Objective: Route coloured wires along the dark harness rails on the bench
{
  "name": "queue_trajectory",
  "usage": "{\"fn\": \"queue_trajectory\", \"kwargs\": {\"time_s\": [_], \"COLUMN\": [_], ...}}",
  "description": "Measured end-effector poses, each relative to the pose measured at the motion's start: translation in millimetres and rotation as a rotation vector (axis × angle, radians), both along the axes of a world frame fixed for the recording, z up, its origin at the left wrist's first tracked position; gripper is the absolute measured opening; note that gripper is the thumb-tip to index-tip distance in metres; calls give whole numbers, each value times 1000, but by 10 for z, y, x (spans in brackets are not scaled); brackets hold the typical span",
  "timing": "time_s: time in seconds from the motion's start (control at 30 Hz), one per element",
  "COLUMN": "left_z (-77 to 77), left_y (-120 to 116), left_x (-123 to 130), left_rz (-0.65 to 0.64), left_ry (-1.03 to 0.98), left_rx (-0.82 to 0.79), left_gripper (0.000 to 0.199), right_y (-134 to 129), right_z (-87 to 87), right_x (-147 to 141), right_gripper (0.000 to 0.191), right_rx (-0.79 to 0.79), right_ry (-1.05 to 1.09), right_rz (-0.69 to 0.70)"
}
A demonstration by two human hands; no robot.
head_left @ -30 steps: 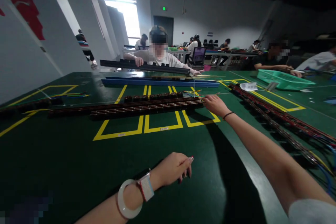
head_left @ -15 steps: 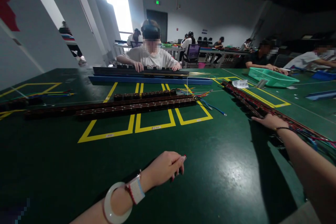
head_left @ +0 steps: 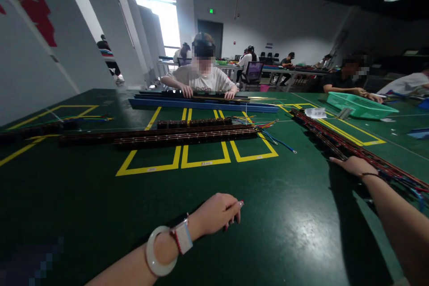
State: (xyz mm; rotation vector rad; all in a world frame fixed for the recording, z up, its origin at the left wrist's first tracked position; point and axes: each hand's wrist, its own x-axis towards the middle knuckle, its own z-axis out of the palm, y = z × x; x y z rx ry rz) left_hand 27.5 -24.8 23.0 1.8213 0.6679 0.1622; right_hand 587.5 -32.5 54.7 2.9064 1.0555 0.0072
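Frame right: right hand (head_left: 357, 166) at wired strips (head_left: 321, 136), grip unclear; dragging might snag blue leads (head_left: 419, 196); left hand (head_left: 216, 213) loosely curled, palm hidden, closure unclear

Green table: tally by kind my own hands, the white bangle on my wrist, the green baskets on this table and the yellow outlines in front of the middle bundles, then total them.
Your hands (left, right): 2
White bangle: 1
Green basket: 1
Yellow outlines: 3
Total: 7
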Motion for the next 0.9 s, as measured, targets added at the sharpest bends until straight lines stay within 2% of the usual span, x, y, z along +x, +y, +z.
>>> {"fn": "queue_trajectory", "kwargs": {"time_s": [0.1,0.2,0.3,0.4,0.53,0.63,0.77,0.9], "left_z": [0,-1,-18,-41,-51,-53,-77,-117], "left_y": [2,4,6,8,8,1,-15,-17], "left_x": [-7,-11,-8,-2,3,5,9,12], "left_rz": [0,-2,2,4,7,7,8,-16], "left_ry": [-1,-5,-13,-20,-38,-47,-52,-37], "left_rx": [-9,-1,-11,-39,-38,-12,54,101], "left_gripper": [59,58,58,58,57,56,55,52], "right_y": [-39,-57,-26,79,340,554,749,874], "right_z": [55,182,393,626,807,789,597,315], "right_x": [-22,-60,-202,-550,-1373,-2170,-3256,-4186], "right_gripper": [51,51,49,48,52,50,47,53], "right_rx": [2,60,118,165,213,285,172,104], "right_ry": [32,11,-51,-124,-164,-68,114,157], "right_rz": [-33,-19,97,315,617,882,1147,1324]}}
